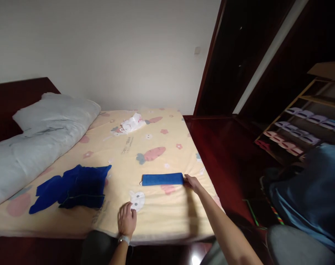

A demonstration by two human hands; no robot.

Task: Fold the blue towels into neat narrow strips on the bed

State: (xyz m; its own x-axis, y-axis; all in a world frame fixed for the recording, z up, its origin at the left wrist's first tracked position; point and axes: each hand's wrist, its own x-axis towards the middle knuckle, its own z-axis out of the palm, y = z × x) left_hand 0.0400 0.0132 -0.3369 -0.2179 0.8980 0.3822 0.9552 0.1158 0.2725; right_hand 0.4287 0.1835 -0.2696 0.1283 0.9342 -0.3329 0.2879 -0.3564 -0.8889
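A folded blue towel [162, 179] is lying as a flat, narrow strip on the printed bed sheet [162, 219], near the edge where the person is working. A small white loop [141, 183] is sticking out from its left end. The right hand [191, 182] is reaching in from the side and touching the strip's right end with its fingertips; whether that grip is pinching the fabric or merely pressing against it, I cannot tell, because the fingers are small and shadowed here. The left hand [127, 219] is resting palm down on the sheet, its fingers slightly apart and its grip holding nothing; a watch [124, 240] is circling that wrist.

As for progress, this strip is looking essentially finished: its long edges are running straight and its corners are sitting square. Left of it, well apart, dark blue cloth [86, 186] is lying rumpled and spread out, with no neat folds showing, so that part is seemingly remaining undone. Farther back, a white plastic bag [133, 123] is lying crumpled on the sheet, and a pale quilt [59, 123] is bunching toward the headboard [21, 92].
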